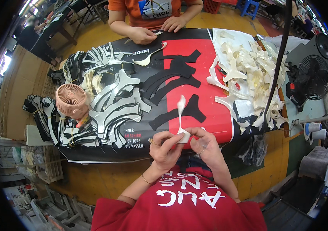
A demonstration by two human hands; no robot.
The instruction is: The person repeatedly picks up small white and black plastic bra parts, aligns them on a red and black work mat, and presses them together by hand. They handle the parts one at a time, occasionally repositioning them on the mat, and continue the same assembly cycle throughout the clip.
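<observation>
My left hand (164,148) and my right hand (206,144) meet at the table's near edge, both pinching a white, curved backing strip (181,115) that rises between them. Just beyond lie several black curved cut pieces (175,82) on a black and red printed sheet (210,57) covering the table. To the left lie fanned stacks of silver-grey cut pieces (114,104). At the right is a heap of cream-white peeled strips (252,77).
A person in an orange top sits across the table, hands (143,35) on a cream piece. A small pink fan (71,100) stands at the left. Bundled black pieces (41,113) lie at the far left. A black fan (312,79), a hanging cable (277,69) and thread spools (314,131) are at the right.
</observation>
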